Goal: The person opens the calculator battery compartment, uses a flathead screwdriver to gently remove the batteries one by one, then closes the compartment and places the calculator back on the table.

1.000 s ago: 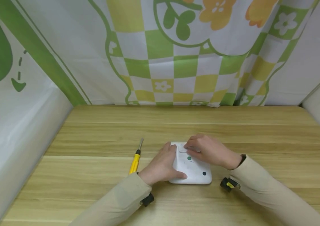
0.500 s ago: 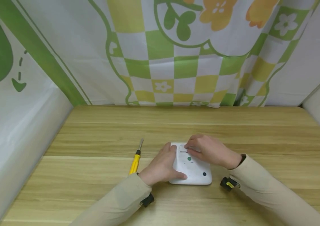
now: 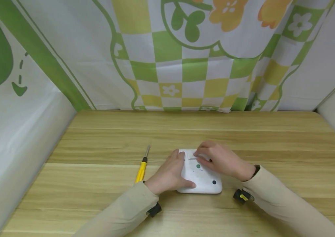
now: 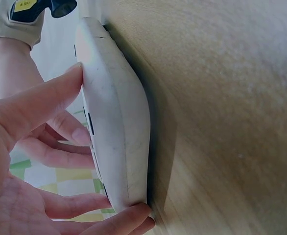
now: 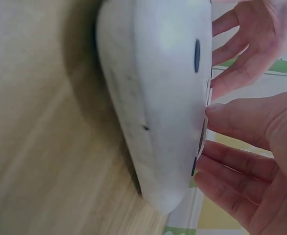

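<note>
A white rounded device [image 3: 204,187] lies on the wooden table, its upward face bearing a green dot and dark round pads. Along its left side my left hand [image 3: 170,172] holds it, thumb on the near part and fingers round the far end. At the far end is a small rectangular battery cover [image 3: 192,156]. My right hand [image 3: 219,159] has its thumb and fingertips on this cover, pinching it at the edges. The right wrist view shows the thin cover [image 5: 203,129] slightly raised between thumb and fingers; the hand partly hides it in the head view.
Left of the device lies a screwdriver [image 3: 141,169] with a yellow handle, its tip pointing away; the left sleeve reaches its handle end in view. A patterned curtain [image 3: 194,72] hangs behind the table's [image 3: 111,131] far edge.
My right hand and wrist have shifted slightly to the right, uncovering a dark pad beside the fingers. The battery cover looks flatter against the device. The left hand stays still.
</note>
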Action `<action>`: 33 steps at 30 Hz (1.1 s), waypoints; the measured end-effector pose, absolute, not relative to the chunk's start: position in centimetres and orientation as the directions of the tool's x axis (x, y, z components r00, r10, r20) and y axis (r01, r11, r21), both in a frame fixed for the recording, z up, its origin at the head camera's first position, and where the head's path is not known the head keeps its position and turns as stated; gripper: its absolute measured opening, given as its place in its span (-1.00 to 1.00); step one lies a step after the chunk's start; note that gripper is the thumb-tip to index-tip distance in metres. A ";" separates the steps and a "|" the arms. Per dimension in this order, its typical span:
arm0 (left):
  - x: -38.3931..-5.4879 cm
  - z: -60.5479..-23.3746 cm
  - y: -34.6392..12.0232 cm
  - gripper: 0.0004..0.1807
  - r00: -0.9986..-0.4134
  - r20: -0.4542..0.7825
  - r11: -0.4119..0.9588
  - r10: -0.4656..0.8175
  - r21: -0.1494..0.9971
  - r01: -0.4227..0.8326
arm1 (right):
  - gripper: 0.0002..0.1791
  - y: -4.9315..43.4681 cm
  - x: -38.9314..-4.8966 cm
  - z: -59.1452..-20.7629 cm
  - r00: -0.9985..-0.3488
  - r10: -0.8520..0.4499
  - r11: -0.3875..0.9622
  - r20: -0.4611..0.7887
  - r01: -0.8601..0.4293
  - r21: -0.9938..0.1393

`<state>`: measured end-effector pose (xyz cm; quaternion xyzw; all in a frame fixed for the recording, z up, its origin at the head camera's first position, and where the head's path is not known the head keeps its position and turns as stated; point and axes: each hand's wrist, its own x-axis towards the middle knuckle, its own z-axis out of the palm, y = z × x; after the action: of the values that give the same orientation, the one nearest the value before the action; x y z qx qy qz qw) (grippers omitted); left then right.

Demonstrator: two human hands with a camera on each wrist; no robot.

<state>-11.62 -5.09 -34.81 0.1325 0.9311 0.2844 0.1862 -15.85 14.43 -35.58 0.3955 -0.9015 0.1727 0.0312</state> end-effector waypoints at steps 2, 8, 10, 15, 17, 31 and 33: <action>-11.6 -34.7 -5.1 0.09 -0.895 -0.272 0.803 0.353 0.580 0.140 | -0.83 14.6 -15.6 -35.7 -0.676 -0.708 0.619 0.205 -0.734 -0.279; -11.7 -34.7 -5.0 0.08 -0.896 -0.267 0.801 0.354 0.581 0.144 | -0.79 15.1 -14.7 -35.7 -0.662 -0.717 0.615 0.220 -0.748 -0.248; -11.7 -34.7 -5.1 0.08 -0.896 -0.269 0.802 0.353 0.580 0.142 | -0.76 15.2 -14.4 -35.7 -0.667 -0.714 0.622 0.210 -0.743 -0.247; -11.7 -34.7 -5.1 0.09 -0.897 -0.268 0.801 0.352 0.582 0.141 | -0.74 15.4 -14.1 -35.8 -0.679 -0.706 0.631 0.201 -0.732 -0.257; -11.8 -34.7 -5.1 0.09 -0.897 -0.266 0.800 0.353 0.584 0.142 | -0.74 15.4 -14.1 -35.9 -0.673 -0.708 0.626 0.214 -0.738 -0.252; -11.6 -34.8 -5.1 0.08 -0.896 -0.266 0.802 0.355 0.580 0.145 | -0.74 15.4 -13.9 -36.4 -0.654 -0.722 0.615 0.224 -0.756 -0.224; -11.6 -34.8 -5.0 0.09 -0.896 -0.269 0.803 0.352 0.579 0.142 | -0.72 15.5 -13.8 -36.5 -0.661 -0.719 0.616 0.216 -0.749 -0.242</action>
<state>-11.57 -5.04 -34.75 0.1327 0.9312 0.2846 0.1849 -13.79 15.48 -36.45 0.4089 -0.8976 0.1571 0.0487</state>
